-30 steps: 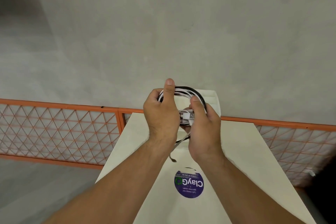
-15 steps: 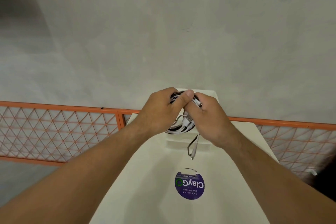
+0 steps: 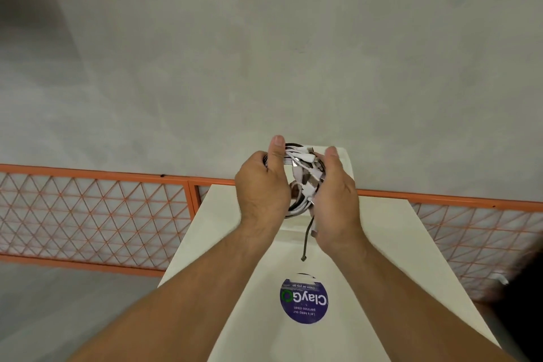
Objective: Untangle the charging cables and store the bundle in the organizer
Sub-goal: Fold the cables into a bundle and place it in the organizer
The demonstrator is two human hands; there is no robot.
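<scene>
Orange mesh railing [image 3: 97,214] far left. Left hand [image 3: 261,185], fingers [image 3: 276,156] clenched round black-and-white cable bundle [image 3: 304,182], held above white tabletop [image 3: 229,229]. Purple sticker [image 3: 304,301], upside down: "ClayGO", "Clean as you go". Right hand [image 3: 335,200] grasps bundle's other side. White box [image 3: 345,160] behind hands mostly hidden; contents not visible.

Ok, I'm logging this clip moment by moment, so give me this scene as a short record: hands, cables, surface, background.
left hand: grips the left side of the cable bundle, thumb up over it
right hand: holds the bundle's right side, thumb raised
cable bundle: white and black cables coiled, held above the table, not yet stored
loose end: one dark lead hangs below the bundle
table: white, with a round purple sticker
background: white box, orange mesh railing
</scene>
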